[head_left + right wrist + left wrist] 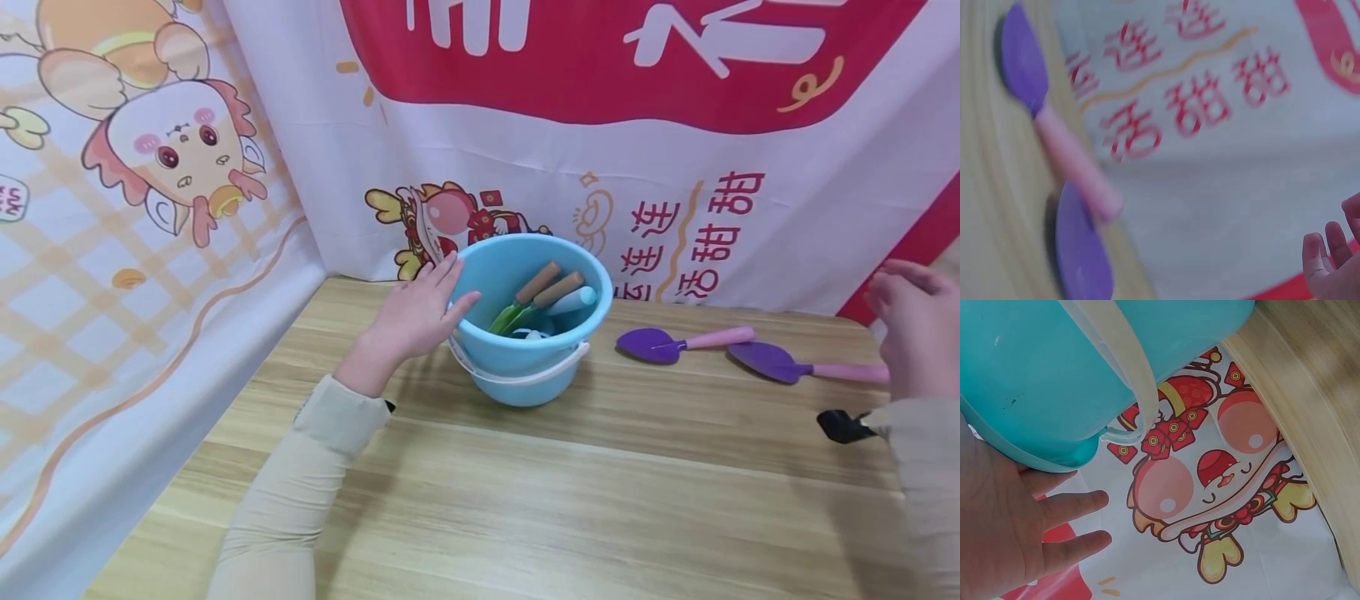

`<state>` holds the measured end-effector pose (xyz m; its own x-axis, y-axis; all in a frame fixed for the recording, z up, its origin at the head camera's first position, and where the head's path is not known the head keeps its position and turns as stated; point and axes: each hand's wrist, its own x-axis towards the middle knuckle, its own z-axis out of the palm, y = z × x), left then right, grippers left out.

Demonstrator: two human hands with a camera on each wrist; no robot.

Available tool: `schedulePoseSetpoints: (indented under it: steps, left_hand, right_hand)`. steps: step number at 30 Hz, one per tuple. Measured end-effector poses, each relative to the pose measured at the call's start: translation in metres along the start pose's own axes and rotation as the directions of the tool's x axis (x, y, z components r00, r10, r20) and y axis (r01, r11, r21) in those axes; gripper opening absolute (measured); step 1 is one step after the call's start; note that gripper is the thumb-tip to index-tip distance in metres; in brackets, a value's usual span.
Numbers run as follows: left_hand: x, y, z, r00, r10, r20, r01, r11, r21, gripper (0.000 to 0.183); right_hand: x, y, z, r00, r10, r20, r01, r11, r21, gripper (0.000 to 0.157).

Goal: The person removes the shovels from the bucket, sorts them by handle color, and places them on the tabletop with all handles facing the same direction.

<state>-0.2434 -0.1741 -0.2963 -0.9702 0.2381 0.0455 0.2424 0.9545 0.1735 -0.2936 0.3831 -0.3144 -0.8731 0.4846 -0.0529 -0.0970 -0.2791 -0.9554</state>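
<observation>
From afar I'm watching the wooden surface (525, 517) carrying a blue bucket (517, 358), while my left hand (416, 312) is resting at its rim, fingers straight and ungripping. My right hand (924, 337) is hovering near two purple trowels (651, 345), fingers loose and empty; brown-handled tools (558, 289) are leaning inside the bucket.

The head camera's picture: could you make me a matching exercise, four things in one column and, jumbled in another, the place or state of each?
Things
1. light-blue round plastic bucket
2. purple-bladed trowels with pink handles
3. green-bladed tools with brown handles
4. person's left hand

Places or states
A. inside the bucket
B. lying to the bucket's right
C. at the bucket's rim
D. standing upright on the wood-grain table

Right pairs: 1-D, 2-B, 3-A, 4-C
</observation>
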Motion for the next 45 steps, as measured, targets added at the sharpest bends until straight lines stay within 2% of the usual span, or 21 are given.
schedulePoseSetpoints:
  steps: [5, 8, 12, 18, 22, 24, 26, 28, 30, 32, 33, 36, 38, 43, 45]
  left_hand:
    - [0.0, 0.0, 0.0, 1.0, 0.007, -0.002, -0.007, 1.0, -0.002, 0.079]
    - [0.0, 0.0, 0.001, 1.0, 0.009, -0.001, -0.009, 1.0, -0.001, 0.079]
    - [0.0, -0.002, 0.003, 1.0, 0.006, 0.002, -0.006, 1.0, -0.001, 0.079]
    - [0.0, -0.001, 0.003, 1.0, 0.002, 0.002, -0.002, 1.0, -0.006, 0.079]
    - [-0.001, 0.001, 0.002, 1.0, 0.003, 0.008, -0.003, 1.0, -0.011, 0.08]
    - [0.0, 0.001, 0.003, 1.0, 0.001, 0.009, -0.001, 1.0, -0.012, 0.08]
    - [0.0, 0.0, 0.003, 1.0, 0.0, 0.011, 0.0, 1.0, -0.013, 0.079]
    - [0.0, 0.0, 0.004, 1.0, -0.001, 0.009, 0.001, 1.0, -0.015, 0.079]
    - [0.0, -0.001, 0.004, 1.0, -0.001, 0.004, 0.001, 1.0, -0.016, 0.079]
    - [0.0, -0.001, 0.004, 1.0, -0.002, 0.001, 0.002, 1.0, -0.016, 0.079]
    - [-0.001, -0.001, 0.003, 1.0, -0.003, 0.0, 0.003, 1.0, -0.016, 0.079]
    - [-0.001, 0.0, 0.002, 1.0, -0.005, -0.002, 0.005, 1.0, -0.015, 0.079]
    - [-0.001, 0.0, 0.002, 1.0, -0.005, -0.003, 0.005, 1.0, -0.016, 0.079]
    - [-0.001, 0.0, 0.001, 1.0, -0.005, -0.002, 0.005, 1.0, -0.011, 0.078]
    - [-0.002, -0.001, 0.001, 1.0, -0.007, 0.002, 0.007, 1.0, -0.008, 0.078]
  right_hand:
    - [-0.01, -0.011, 0.021, 0.996, -0.049, 0.075, 0.04, 0.992, 0.12, 0.024]
    - [-0.02, -0.02, 0.04, 0.993, -0.053, 0.103, 0.04, 0.991, 0.129, 0.025]
    - [-0.034, -0.025, 0.062, 0.981, -0.057, 0.184, 0.024, 0.984, 0.177, 0.024]
    - [-0.053, -0.028, 0.088, 0.936, -0.054, 0.347, -0.021, 0.978, 0.208, 0.028]
    - [-0.065, -0.025, 0.106, 0.906, -0.07, 0.417, -0.033, 0.972, 0.234, 0.027]
    - [-0.073, -0.021, 0.115, 0.888, -0.094, 0.449, -0.023, 0.969, 0.248, 0.025]
    - [-0.083, -0.016, 0.126, 0.86, -0.139, 0.491, 0.015, 0.969, 0.248, 0.023]
    - [-0.092, -0.011, 0.137, 0.816, -0.194, 0.545, 0.089, 0.973, 0.214, 0.021]
    - [-0.101, -0.007, 0.148, 0.761, -0.23, 0.607, 0.197, 0.973, 0.122, 0.022]
    - [-0.11, -0.005, 0.159, 0.706, -0.237, 0.668, 0.347, 0.937, -0.035, 0.025]
    - [-0.113, -0.005, 0.165, 0.681, -0.225, 0.697, 0.418, 0.901, -0.117, 0.027]
    - [-0.122, -0.004, 0.181, 0.606, -0.175, 0.776, 0.597, 0.744, -0.299, 0.034]
    - [-0.126, -0.001, 0.192, 0.555, -0.145, 0.819, 0.669, 0.663, -0.336, 0.034]
    - [-0.129, 0.009, 0.214, 0.42, -0.091, 0.903, 0.79, 0.527, -0.314, 0.027]
    - [-0.129, 0.013, 0.222, 0.374, -0.068, 0.925, 0.832, 0.464, -0.303, 0.025]
